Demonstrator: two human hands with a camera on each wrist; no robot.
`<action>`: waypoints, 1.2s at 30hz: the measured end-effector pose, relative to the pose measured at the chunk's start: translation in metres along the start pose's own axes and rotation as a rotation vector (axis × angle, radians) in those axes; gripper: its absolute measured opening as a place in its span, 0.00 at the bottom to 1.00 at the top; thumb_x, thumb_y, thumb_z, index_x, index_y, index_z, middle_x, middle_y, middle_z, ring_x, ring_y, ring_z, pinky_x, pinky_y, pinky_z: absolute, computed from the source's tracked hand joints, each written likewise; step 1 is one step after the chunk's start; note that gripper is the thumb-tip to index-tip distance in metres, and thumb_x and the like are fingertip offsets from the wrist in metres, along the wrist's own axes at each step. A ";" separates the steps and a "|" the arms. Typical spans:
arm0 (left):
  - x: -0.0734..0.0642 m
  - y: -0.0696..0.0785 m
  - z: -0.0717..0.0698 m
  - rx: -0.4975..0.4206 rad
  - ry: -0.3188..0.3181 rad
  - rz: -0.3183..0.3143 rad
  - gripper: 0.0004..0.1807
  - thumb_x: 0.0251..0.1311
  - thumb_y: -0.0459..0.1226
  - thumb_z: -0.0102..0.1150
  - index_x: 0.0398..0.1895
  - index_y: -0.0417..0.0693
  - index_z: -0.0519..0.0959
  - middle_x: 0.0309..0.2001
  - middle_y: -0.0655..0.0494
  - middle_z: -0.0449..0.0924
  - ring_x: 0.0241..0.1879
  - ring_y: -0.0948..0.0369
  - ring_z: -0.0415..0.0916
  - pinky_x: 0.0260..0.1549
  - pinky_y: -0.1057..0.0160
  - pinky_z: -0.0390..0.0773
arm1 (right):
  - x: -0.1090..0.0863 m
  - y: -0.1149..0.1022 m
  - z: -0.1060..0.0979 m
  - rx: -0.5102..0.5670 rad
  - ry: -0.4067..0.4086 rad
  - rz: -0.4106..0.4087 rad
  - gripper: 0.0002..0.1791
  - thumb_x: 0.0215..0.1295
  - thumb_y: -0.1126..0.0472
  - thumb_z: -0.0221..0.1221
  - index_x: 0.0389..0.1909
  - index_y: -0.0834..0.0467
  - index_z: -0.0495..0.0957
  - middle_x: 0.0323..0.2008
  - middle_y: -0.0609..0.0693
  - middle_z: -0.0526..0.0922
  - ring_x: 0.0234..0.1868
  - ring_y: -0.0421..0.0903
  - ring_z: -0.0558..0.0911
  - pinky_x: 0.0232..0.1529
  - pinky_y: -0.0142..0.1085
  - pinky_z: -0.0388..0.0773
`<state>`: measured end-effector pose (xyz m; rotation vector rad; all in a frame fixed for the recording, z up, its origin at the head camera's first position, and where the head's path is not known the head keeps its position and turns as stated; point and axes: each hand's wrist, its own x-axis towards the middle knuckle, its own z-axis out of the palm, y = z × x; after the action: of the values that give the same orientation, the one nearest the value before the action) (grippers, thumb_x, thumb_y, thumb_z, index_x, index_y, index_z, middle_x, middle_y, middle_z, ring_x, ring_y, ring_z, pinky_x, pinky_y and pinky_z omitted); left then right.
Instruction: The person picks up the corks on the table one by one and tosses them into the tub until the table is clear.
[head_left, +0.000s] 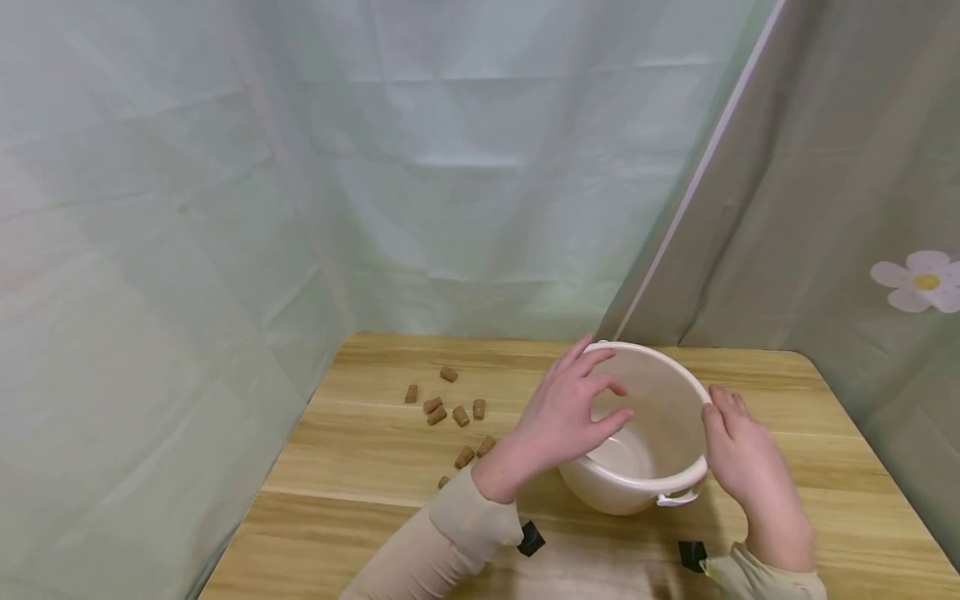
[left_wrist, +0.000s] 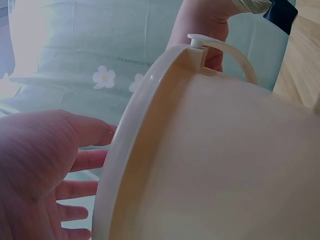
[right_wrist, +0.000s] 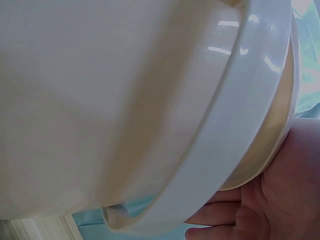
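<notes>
A cream plastic bucket stands on the table with its mouth upward; its inside shows a bare bottom. Over its left rim is my left hand, fingers spread and loosely bent, thumb apart from them, nothing between. In the left wrist view that hand lies just beyond the rim. My right hand rests against the bucket's right rim from outside. The right wrist view shows this hand behind the bucket's handle, with straight fingers and the thumb hidden.
Several corks lie scattered on the wooden table left of the bucket, some close to my left forearm. Pale green cloth hangs behind the table and along both sides. Small black blocks sit at my sleeves.
</notes>
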<state>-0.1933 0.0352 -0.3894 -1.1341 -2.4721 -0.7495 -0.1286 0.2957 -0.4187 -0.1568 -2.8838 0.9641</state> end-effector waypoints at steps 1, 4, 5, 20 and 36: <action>-0.001 0.000 -0.001 -0.004 0.003 -0.004 0.11 0.68 0.50 0.72 0.43 0.56 0.88 0.73 0.52 0.75 0.82 0.49 0.55 0.77 0.46 0.62 | 0.000 0.000 0.000 -0.001 -0.001 0.000 0.37 0.88 0.46 0.29 0.81 0.72 0.55 0.79 0.75 0.55 0.79 0.78 0.52 0.73 0.75 0.52; -0.005 -0.001 -0.004 -0.036 0.015 -0.019 0.10 0.67 0.49 0.73 0.43 0.55 0.88 0.73 0.52 0.75 0.82 0.48 0.56 0.77 0.45 0.62 | -0.002 0.001 0.000 -0.001 -0.003 -0.001 0.37 0.88 0.46 0.29 0.81 0.72 0.55 0.79 0.75 0.56 0.79 0.78 0.52 0.73 0.75 0.52; -0.007 -0.001 -0.005 -0.052 0.021 -0.024 0.10 0.67 0.48 0.73 0.43 0.55 0.88 0.73 0.52 0.75 0.82 0.48 0.56 0.77 0.44 0.62 | -0.003 0.001 0.000 -0.001 0.000 -0.002 0.37 0.88 0.46 0.30 0.81 0.72 0.55 0.78 0.75 0.56 0.79 0.78 0.52 0.72 0.75 0.52; -0.032 -0.020 -0.024 -0.207 0.183 -0.069 0.09 0.64 0.40 0.76 0.43 0.49 0.87 0.71 0.47 0.77 0.82 0.46 0.55 0.76 0.36 0.60 | -0.008 0.004 -0.002 0.012 0.011 0.014 0.37 0.88 0.45 0.30 0.82 0.70 0.55 0.78 0.76 0.55 0.79 0.77 0.54 0.72 0.74 0.53; -0.071 -0.067 -0.029 -0.188 0.222 -0.182 0.10 0.64 0.39 0.76 0.45 0.48 0.88 0.71 0.47 0.77 0.81 0.44 0.57 0.74 0.32 0.59 | -0.006 0.004 -0.002 0.002 0.007 0.002 0.38 0.88 0.46 0.30 0.80 0.73 0.55 0.79 0.74 0.57 0.80 0.77 0.51 0.73 0.75 0.52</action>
<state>-0.1982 -0.0611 -0.4220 -0.8387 -2.3755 -1.1162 -0.1219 0.2991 -0.4193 -0.1631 -2.8769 0.9656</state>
